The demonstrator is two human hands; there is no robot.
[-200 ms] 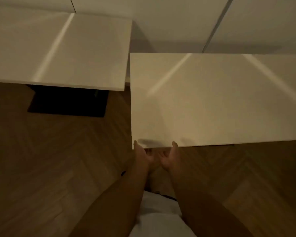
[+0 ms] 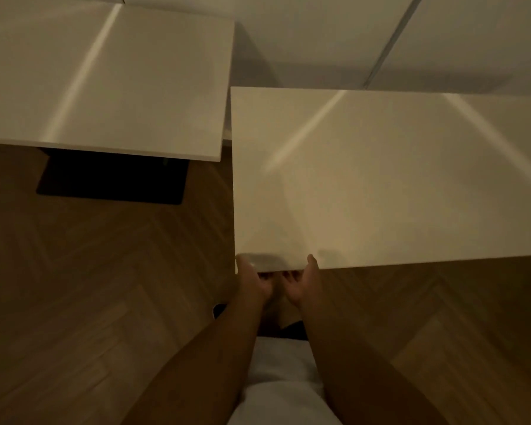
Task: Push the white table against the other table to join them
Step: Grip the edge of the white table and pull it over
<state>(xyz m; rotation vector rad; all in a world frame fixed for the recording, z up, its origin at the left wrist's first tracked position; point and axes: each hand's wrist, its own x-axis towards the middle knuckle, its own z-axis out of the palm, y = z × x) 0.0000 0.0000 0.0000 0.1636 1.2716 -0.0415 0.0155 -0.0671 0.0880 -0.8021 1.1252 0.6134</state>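
Observation:
A white table (image 2: 396,179) fills the right half of the view, its near edge just in front of me. My left hand (image 2: 253,282) grips that near edge at the table's left corner, thumb on top and fingers underneath. My right hand (image 2: 301,283) holds the same edge a little to the right, its thumb also resting on the top. The other white table (image 2: 105,78) stands at the upper left, set further back. A narrow gap runs between the two tabletops, which overlap only along a short stretch of their facing sides.
The other table rests on a dark square base (image 2: 114,179). Herringbone wooden floor (image 2: 89,286) lies to the left and under me. A white wall with a thin vertical strip (image 2: 393,38) stands right behind both tables.
Nothing has clearly changed; both hands stay on the near edge and the tables keep the same gap.

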